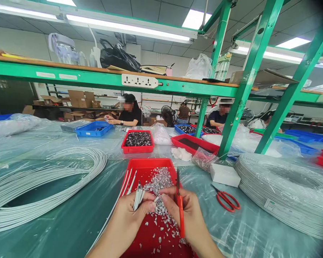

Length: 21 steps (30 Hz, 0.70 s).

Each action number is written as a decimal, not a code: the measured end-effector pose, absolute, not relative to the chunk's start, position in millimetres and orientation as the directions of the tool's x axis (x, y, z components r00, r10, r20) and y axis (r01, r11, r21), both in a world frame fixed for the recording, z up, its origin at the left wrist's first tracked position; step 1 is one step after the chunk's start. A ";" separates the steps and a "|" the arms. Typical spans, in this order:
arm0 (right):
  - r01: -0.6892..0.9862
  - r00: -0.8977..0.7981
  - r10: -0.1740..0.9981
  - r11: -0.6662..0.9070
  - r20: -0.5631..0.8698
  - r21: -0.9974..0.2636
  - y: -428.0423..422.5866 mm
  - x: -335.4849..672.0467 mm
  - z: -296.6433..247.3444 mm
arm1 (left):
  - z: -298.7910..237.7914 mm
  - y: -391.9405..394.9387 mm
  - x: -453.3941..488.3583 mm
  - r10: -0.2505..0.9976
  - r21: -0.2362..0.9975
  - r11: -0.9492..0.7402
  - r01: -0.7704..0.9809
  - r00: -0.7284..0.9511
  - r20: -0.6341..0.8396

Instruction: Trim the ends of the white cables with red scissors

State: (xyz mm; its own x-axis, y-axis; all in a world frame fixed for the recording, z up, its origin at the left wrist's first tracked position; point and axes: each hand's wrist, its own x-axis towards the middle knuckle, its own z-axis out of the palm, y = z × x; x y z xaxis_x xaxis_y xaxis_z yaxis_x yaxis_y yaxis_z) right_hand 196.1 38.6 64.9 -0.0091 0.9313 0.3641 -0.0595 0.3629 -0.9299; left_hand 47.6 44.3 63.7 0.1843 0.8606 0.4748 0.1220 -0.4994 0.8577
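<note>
Hands [127,215] pinch white cable [157,198] — coil label [274,207] unreadable.

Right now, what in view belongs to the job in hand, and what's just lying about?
Likely in the job:
white cables, in left hand
red-handled scissors, in right hand
red tray with silvery scraps

Probably just lying about:
black bag, shelf
lilac-topped bottle, shelf
green-lidded bottle, shelf

Held white cables [139,199], bundled nearly upright, dark tips upward, 1 slanting white cable end [157,198] just to their right, held red-handled scissors [181,214] farther right, blades up
</note>
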 end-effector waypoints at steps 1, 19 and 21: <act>-0.062 -0.026 0.935 0.351 0.353 -0.934 37.5 196.2 65.7 | 64.8 43.5 48.2 0.859 0.856 -0.499 0.133 0.205 0.469; -0.132 -0.135 0.943 0.288 0.305 -0.948 36.4 205.2 67.1 | 63.2 37.6 52.7 0.828 0.804 -0.554 0.215 0.234 0.509; -0.144 -0.188 0.929 0.294 0.318 -0.945 38.5 208.9 64.6 | 65.2 37.7 51.6 0.842 0.829 -0.527 0.189 0.251 0.478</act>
State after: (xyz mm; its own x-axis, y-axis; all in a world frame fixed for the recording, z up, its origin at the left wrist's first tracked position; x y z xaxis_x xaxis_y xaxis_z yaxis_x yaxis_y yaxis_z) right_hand 208.9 38.5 64.6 -0.1884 0.9291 0.3182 -0.1435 0.2945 -0.9448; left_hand 51.6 37.7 65.2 0.2512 0.8418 0.4777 0.1888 -0.5267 0.8288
